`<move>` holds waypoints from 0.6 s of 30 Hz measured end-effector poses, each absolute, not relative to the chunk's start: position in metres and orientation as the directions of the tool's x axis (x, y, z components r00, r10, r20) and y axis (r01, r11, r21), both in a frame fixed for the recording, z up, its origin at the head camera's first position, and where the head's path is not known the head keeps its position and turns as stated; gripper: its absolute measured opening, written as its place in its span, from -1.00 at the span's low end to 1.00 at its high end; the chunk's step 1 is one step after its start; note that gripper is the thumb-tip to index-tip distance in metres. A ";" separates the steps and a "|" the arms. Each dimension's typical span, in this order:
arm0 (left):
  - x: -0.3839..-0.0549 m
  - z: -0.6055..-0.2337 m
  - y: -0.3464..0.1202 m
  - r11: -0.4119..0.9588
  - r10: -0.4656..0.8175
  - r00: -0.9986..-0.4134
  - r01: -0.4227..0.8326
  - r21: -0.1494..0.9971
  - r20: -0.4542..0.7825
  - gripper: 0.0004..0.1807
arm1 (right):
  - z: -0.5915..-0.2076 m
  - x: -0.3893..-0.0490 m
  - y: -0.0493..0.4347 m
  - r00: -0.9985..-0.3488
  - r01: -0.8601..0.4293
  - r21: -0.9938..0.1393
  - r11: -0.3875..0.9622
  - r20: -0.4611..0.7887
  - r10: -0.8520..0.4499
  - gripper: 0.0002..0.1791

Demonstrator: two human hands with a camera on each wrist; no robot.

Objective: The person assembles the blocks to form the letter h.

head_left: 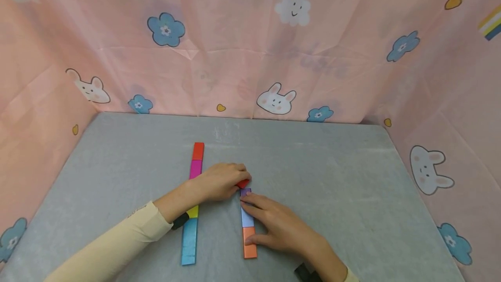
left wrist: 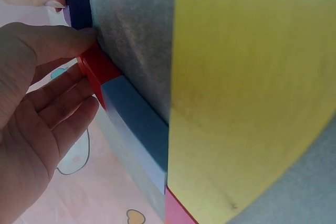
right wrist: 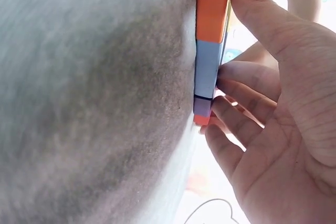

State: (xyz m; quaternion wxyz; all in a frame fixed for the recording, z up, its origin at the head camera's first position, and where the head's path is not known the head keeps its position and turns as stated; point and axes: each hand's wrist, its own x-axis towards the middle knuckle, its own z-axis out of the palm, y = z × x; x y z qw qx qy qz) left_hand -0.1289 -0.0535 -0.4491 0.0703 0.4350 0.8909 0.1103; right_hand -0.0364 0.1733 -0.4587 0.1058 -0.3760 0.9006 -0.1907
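My left hand (head_left: 225,181) pinches a red block (left wrist: 100,69) between thumb and fingers, at the far end of the right-hand row. A blue block (left wrist: 136,127) adjoins that red block, reaching toward the left row; the hand hides it in the head view. My right hand (head_left: 279,225) lies along the right side of the right-hand row, touching it with thumb and extended fingers. That row holds a purple block (head_left: 245,192), a pale blue block (head_left: 247,219) and an orange block (head_left: 249,247), end to end.
On the left runs another row: red block (head_left: 198,151), magenta block (head_left: 195,169), yellow block (head_left: 193,212) and blue block (head_left: 189,242), partly under my left forearm. The grey table (head_left: 332,177) is bordered by a pink printed cloth (head_left: 219,73) behind and at both sides.
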 end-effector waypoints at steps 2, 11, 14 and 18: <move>-0.129 -0.450 -0.054 0.594 0.792 -0.611 0.761 0.261 -0.021 -0.67 | -0.458 -0.036 0.173 -0.697 -0.635 -0.424 0.646 -0.047 -0.716 -0.12; -0.122 -0.447 -0.059 0.602 0.777 -0.629 0.733 0.316 -0.020 -0.55 | -0.457 -0.036 0.174 -0.712 -0.638 -0.414 0.650 -0.004 -0.702 -0.16; -0.117 -0.445 -0.066 0.633 0.744 -0.668 0.697 0.337 -0.015 -0.46 | -0.456 -0.038 0.176 -0.728 -0.629 -0.416 0.657 0.019 -0.685 -0.19; -0.106 -0.440 -0.085 0.683 0.665 -0.746 0.625 0.378 0.034 -0.39 | -0.454 -0.043 0.180 -0.754 -0.597 -0.420 0.684 0.002 -0.657 -0.21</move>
